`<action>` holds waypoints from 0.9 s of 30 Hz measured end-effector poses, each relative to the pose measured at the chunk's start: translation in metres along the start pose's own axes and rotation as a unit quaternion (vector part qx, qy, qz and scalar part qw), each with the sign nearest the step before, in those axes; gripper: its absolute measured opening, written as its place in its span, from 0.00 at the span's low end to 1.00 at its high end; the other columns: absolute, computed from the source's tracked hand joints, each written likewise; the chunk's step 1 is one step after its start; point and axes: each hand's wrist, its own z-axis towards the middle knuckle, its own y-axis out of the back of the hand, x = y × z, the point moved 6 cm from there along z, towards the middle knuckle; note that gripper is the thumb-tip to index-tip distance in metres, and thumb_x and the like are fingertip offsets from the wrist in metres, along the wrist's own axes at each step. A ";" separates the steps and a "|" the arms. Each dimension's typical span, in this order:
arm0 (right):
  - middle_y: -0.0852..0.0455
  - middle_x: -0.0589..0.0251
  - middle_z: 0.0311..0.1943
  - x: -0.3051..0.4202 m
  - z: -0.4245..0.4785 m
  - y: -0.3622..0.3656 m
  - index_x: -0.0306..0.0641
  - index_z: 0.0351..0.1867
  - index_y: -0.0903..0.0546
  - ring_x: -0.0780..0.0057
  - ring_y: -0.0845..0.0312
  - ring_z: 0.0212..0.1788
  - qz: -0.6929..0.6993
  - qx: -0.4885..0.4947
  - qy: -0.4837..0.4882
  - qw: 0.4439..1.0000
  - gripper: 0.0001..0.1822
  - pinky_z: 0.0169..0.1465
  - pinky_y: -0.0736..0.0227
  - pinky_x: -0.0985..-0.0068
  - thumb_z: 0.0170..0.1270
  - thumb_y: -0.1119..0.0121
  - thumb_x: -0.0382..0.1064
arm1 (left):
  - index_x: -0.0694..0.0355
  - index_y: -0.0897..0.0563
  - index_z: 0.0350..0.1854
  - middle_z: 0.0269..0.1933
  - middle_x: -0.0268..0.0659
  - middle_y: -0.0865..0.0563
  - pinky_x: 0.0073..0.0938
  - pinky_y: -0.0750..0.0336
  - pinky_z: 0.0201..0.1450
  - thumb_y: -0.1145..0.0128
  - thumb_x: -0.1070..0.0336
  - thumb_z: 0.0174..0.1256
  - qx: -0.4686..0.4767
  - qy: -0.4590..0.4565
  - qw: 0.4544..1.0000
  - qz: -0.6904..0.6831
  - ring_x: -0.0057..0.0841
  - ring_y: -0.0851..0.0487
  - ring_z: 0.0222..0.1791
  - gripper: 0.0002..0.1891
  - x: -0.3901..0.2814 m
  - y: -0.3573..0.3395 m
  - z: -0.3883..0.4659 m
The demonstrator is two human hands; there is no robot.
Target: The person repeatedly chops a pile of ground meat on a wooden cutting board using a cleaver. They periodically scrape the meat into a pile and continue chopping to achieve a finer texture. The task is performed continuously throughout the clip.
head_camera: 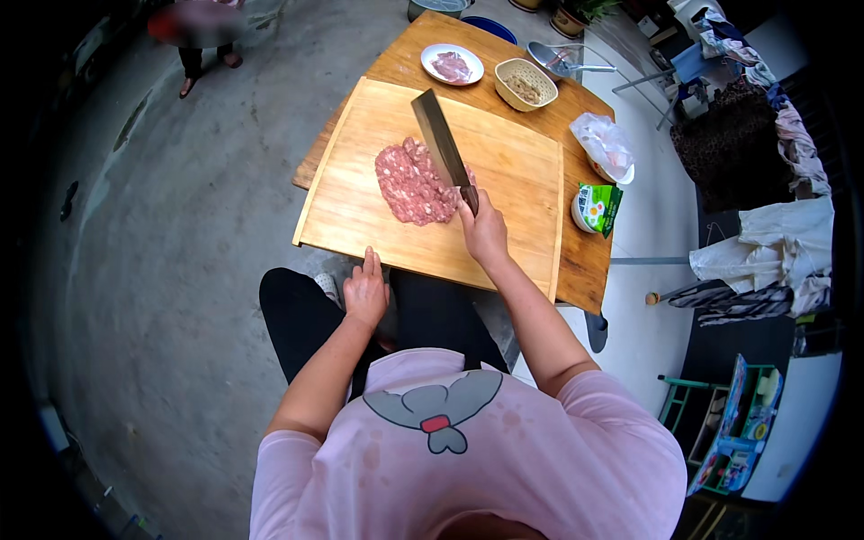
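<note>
Minced raw meat (413, 185) lies spread in a flat patch on a wooden cutting board (520, 175). My right hand (484, 229) grips the dark handle of a cleaver (439, 135), whose broad blade slants up and left over the meat's right part. Whether the blade touches the meat, I cannot tell. My left hand (366, 290) is at the board's near edge, left of centre, fingers pointing away from me and empty.
Behind the board, a wooden table (405, 44) holds a white plate with meat (430, 59), a woven-look basket (526, 103) and a metal pan (543, 57). At right are a plastic bag (607, 145) and a green packet (599, 209). Another person (196, 54) stands at upper left.
</note>
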 end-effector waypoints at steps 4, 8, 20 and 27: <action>0.14 0.43 0.34 -0.034 0.000 -0.047 0.43 0.52 0.24 0.43 0.18 0.38 -0.153 0.113 -0.071 0.979 0.22 0.41 0.24 0.53 0.67 0.46 0.55 | 0.66 0.30 0.67 0.72 0.40 0.34 0.29 0.21 0.38 0.34 0.56 0.52 0.018 -0.010 1.000 0.014 0.28 0.21 0.45 0.38 -0.001 -0.003 0.003; 0.14 0.44 0.33 -0.022 0.014 -0.025 0.43 0.52 0.24 0.44 0.17 0.37 -0.115 0.100 -0.024 0.988 0.20 0.40 0.24 0.53 0.67 0.46 0.53 | 0.66 0.30 0.67 0.72 0.41 0.33 0.29 0.21 0.38 0.34 0.56 0.52 0.016 -0.016 0.999 0.024 0.29 0.21 0.45 0.38 0.004 -0.003 -0.001; 0.14 0.44 0.34 -0.009 0.012 -0.021 0.41 0.55 0.27 0.44 0.18 0.39 -0.088 0.080 -0.014 0.993 0.23 0.42 0.24 0.52 0.68 0.47 0.54 | 0.67 0.31 0.67 0.72 0.42 0.34 0.31 0.21 0.39 0.34 0.56 0.52 0.025 -0.014 0.999 0.019 0.30 0.20 0.46 0.39 0.003 -0.003 -0.001; 0.14 0.44 0.33 -0.036 0.012 -0.043 0.41 0.54 0.27 0.44 0.17 0.38 -0.135 0.111 -0.059 0.983 0.24 0.42 0.24 0.52 0.67 0.46 0.56 | 0.67 0.31 0.67 0.72 0.43 0.33 0.33 0.20 0.40 0.33 0.59 0.50 0.013 -0.013 1.000 -0.005 0.33 0.20 0.45 0.39 -0.001 -0.002 0.002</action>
